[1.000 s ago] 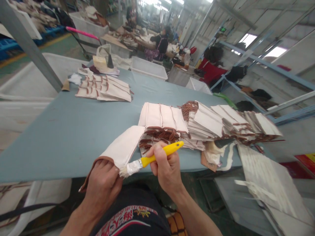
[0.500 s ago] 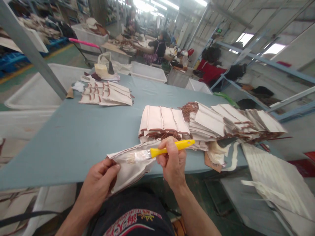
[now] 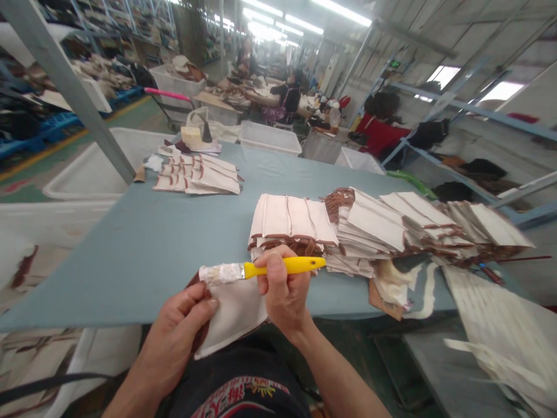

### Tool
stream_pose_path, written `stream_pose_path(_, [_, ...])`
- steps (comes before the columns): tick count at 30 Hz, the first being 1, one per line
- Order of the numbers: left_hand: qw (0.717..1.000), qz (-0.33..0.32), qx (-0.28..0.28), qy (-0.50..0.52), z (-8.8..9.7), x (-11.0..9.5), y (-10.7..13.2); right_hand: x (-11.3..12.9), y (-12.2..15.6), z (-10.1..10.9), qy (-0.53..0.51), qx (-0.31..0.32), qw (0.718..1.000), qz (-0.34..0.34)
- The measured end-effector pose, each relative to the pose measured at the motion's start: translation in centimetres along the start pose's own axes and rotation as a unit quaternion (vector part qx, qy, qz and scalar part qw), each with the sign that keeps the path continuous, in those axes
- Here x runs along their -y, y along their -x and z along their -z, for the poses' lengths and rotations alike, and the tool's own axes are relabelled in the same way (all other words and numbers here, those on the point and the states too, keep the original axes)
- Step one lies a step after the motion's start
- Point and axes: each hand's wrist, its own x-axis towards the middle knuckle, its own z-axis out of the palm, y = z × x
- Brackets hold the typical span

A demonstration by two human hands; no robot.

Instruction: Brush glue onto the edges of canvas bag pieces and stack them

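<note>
While the left hand (image 3: 180, 319) pinches the left end of a pale piece (image 3: 235, 313) between thumb and fingers, the right hand (image 3: 285, 293) is clasped around the yellow handle of a brush (image 3: 249, 270), whose white-coated bristles lie at the piece's upper left corner. The piece is at the near edge of the table (image 3: 174, 249), in front of a brown-trimmed stack (image 3: 291, 217).

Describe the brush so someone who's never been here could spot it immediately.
Find the big blue-green table. At its near edge, the right grip holds the brush beside a pale fabric piece. Look for the bright yellow handle and white-smeared bristle end, unlike the cream, brown-edged stacks beyond.
</note>
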Motion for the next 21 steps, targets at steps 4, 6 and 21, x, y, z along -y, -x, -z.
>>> stream_pose_path(4, [0.992, 0.070, 0.023, 0.102, -1.0, -1.2, 0.3, -0.3, -0.2, 1.4, 0.034, 0.048, 0.996, 0.073])
stream_pose_path(6, [0.990, 0.084, 0.004, 0.114, -1.5, -1.6, 0.4, -0.1, -0.8, 2.3, 0.052, 0.090, 0.988, 0.116])
stream_pose_path(21, [0.891, -0.337, -0.097, -0.287, -3.8, 0.6, 1.1, 1.6, -2.2, 6.4, -0.002, 0.077, 0.995, 0.061])
